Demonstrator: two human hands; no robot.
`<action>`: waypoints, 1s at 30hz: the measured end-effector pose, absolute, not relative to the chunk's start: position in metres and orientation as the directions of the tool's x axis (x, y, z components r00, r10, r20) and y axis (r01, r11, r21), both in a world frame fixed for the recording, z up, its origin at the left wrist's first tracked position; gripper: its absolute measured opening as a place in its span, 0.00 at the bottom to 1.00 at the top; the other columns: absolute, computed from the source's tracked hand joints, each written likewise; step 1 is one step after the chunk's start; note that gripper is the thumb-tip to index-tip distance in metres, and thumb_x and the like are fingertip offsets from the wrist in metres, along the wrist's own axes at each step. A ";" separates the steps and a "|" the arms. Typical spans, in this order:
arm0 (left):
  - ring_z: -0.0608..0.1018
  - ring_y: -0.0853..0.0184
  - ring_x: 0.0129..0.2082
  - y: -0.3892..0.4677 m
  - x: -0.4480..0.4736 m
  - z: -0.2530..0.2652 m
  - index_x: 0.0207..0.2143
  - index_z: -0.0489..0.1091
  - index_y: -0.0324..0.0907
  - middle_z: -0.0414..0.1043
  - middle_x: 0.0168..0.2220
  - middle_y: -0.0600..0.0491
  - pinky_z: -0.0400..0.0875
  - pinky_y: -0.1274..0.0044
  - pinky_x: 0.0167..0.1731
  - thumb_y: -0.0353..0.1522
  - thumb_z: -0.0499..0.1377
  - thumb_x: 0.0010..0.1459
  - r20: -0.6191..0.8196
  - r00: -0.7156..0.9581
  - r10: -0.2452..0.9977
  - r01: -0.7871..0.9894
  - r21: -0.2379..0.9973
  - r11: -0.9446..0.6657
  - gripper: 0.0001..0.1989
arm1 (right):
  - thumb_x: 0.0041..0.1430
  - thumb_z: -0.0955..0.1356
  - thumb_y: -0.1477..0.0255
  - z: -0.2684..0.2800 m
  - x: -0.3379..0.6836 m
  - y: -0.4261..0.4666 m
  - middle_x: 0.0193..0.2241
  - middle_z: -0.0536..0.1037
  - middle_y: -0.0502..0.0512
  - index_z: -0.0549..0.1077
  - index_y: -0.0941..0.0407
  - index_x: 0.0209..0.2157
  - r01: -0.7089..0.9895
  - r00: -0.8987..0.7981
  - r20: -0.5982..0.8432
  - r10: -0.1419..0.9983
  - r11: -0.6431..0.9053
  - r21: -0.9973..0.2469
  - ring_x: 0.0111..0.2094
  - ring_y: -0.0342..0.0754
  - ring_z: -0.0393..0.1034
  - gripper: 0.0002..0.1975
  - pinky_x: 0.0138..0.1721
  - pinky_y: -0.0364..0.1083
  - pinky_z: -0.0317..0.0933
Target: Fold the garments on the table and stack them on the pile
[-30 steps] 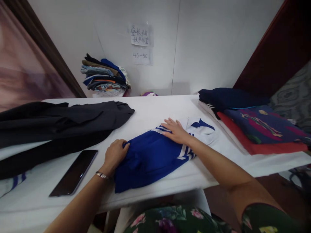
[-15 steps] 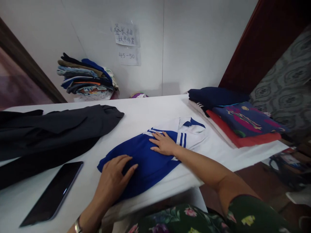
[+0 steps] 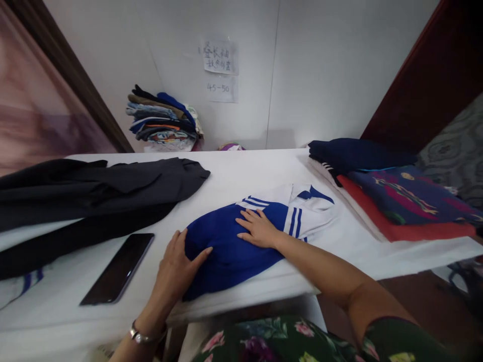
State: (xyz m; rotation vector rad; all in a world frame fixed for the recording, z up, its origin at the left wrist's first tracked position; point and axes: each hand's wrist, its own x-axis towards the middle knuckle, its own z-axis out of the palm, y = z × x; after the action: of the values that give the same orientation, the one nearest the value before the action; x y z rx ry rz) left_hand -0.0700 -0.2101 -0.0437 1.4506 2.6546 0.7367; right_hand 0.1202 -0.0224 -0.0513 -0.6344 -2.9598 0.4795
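Observation:
A blue and white garment [image 3: 226, 236] with striped bands and a blue-edged collar lies folded down to a narrow shape on the white table. My right hand [image 3: 260, 230] rests flat on its blue part, near the striped band, fingers spread. At the garment's left end is my left hand [image 3: 179, 261], thumb stretched over the blue cloth and fingers along the edge. The left hand is open, though its fingertips' contact with the cloth is partly hidden. A bracelet [image 3: 141, 334] circles the left wrist.
A black phone [image 3: 118, 269] lies left of my left hand. Behind it are dark grey and black clothes [image 3: 113, 183]. Folded clothes [image 3: 392, 193] are piled at the right, and another stack [image 3: 164, 118] stands beyond the back edge. Paper notes [image 3: 221, 70] hang on the wall.
The view has turned left. My left hand has shifted from the top of the blue cloth to its left edge, and that end looks drawn inward. My right hand stays in place.

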 end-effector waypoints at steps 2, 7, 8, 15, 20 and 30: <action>0.54 0.48 0.66 -0.213 -0.073 -0.046 0.65 0.48 0.33 0.48 0.66 0.32 0.56 0.59 0.59 0.51 0.57 0.52 0.120 -0.614 0.780 0.735 0.449 0.509 0.46 | 0.65 0.58 0.53 -0.054 0.120 -0.023 0.66 0.52 0.64 0.58 0.55 0.64 0.391 -0.909 0.018 0.416 0.868 -0.304 0.67 0.59 0.41 0.31 0.64 0.63 0.35; 0.57 0.49 0.65 -0.209 -0.079 -0.039 0.65 0.46 0.35 0.52 0.65 0.35 0.56 0.60 0.60 0.53 0.59 0.48 0.019 -0.642 0.767 0.645 0.554 0.526 0.51 | 0.65 0.57 0.53 -0.053 0.121 -0.025 0.66 0.53 0.62 0.59 0.53 0.63 0.398 -0.903 0.042 0.428 0.870 -0.292 0.67 0.58 0.43 0.30 0.64 0.62 0.37; 0.58 0.49 0.64 -0.207 -0.080 -0.036 0.65 0.47 0.34 0.53 0.65 0.35 0.55 0.61 0.61 0.53 0.60 0.47 0.014 -0.640 0.768 0.635 0.572 0.519 0.51 | 0.65 0.57 0.53 -0.053 0.121 -0.025 0.66 0.53 0.62 0.59 0.53 0.63 0.399 -0.902 0.045 0.428 0.870 -0.290 0.67 0.58 0.43 0.31 0.64 0.62 0.37; 0.73 0.50 0.53 -0.201 -0.082 -0.021 0.66 0.48 0.39 0.63 0.59 0.36 0.73 0.64 0.45 0.51 0.62 0.46 -0.201 -0.748 0.632 0.248 0.799 0.548 0.51 | 0.65 0.58 0.52 -0.056 0.120 -0.024 0.66 0.53 0.62 0.59 0.54 0.63 0.399 -0.900 0.054 0.433 0.868 -0.296 0.67 0.58 0.42 0.31 0.64 0.61 0.37; 0.79 0.57 0.44 -0.205 -0.087 -0.018 0.56 0.63 0.40 0.70 0.53 0.41 0.75 0.73 0.32 0.47 0.59 0.51 -0.395 -0.691 0.606 -0.040 0.857 0.514 0.33 | 0.64 0.60 0.53 -0.055 0.120 -0.023 0.65 0.55 0.62 0.58 0.53 0.63 0.392 -0.898 0.058 0.436 0.854 -0.341 0.67 0.57 0.43 0.31 0.64 0.61 0.37; 0.76 0.51 0.35 -0.198 -0.089 -0.019 0.24 0.64 0.45 0.70 0.27 0.49 0.72 0.61 0.40 0.56 0.54 0.45 -0.024 -0.661 0.750 0.625 0.536 0.567 0.23 | 0.63 0.60 0.53 -0.054 0.121 -0.023 0.65 0.56 0.62 0.61 0.53 0.62 0.380 -0.897 0.085 0.434 0.855 -0.354 0.66 0.58 0.45 0.30 0.64 0.62 0.38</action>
State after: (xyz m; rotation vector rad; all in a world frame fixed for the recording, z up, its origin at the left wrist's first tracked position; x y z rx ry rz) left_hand -0.0889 -0.1975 -0.0194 1.1427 2.5527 0.7277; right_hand 0.1205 -0.0226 -0.0544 -0.6335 -2.8680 0.4971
